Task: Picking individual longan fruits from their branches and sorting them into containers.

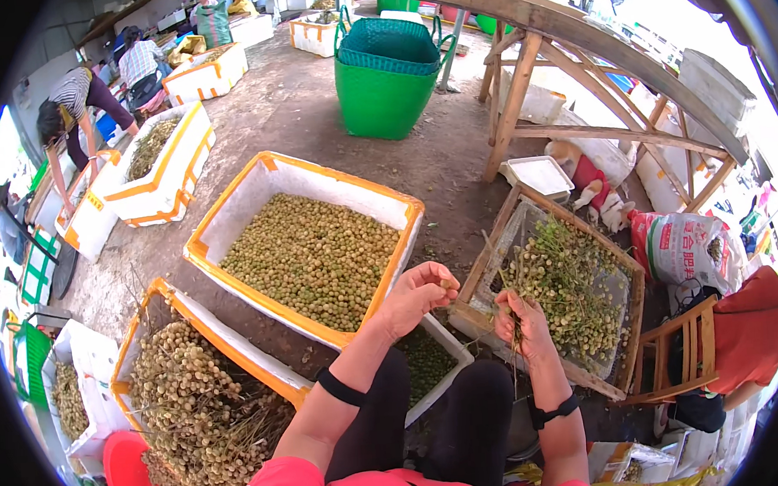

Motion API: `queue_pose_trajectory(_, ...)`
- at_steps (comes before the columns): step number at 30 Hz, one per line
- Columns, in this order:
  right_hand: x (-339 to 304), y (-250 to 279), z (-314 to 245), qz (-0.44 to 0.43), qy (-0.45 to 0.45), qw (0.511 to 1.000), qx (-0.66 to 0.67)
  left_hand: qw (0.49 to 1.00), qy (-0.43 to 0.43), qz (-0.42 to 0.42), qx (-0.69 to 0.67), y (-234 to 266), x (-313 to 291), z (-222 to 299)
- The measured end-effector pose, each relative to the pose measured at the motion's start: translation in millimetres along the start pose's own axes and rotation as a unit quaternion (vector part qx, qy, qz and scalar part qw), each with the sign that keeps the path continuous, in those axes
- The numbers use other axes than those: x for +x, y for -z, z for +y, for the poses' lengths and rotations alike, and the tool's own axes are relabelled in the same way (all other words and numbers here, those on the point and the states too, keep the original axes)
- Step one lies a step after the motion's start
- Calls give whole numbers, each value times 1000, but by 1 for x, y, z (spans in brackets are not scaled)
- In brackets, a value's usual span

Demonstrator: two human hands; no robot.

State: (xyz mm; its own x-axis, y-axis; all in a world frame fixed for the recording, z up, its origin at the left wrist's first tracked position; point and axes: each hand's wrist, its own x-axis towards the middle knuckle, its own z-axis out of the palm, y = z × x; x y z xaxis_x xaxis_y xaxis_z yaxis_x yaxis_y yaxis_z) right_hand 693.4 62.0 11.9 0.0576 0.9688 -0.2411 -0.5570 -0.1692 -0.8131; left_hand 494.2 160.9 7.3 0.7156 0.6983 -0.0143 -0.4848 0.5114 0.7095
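Observation:
My left hand (417,300) is closed in a pinch on a small round pod (447,284), above the near right corner of an orange-taped white foam box (302,179). That box holds many loose greenish-tan round pods (311,258). Thin dry stalks (517,331) hang from my closed right hand (525,326), which is over the left edge of a wood-framed mesh tray (625,380). Stalks with green and yellowish pods (567,291) are heaped in the tray. Between my legs and the box, a smaller white box (454,349) contains darker green pods, partly hidden by my left arm and knee.
A taped foam box (282,385) piled with dried pod stalks stands at my left, beside a red basin (130,472). Ahead are green baskets (381,94) and a wooden frame table (522,104). A dog (590,184) lies beyond the tray. A person (74,110) bends over boxes far left.

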Motion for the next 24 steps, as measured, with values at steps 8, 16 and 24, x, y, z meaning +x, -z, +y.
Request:
queue_pose_trajectory(8, 3, -24, 11, 75, 121, 970, -196, 990, 28, -14, 134, -42, -1, -43)
queue_pose_trajectory(16, -1, -15, 9, 42, 118, 973, -196, 992, 35, 0, 119, -31, 4, -57)
queue_pose_trajectory(24, 2, 30, -16, 126, 135, 966, -180, 985, 96, 98, -107, -12, 13, -46)
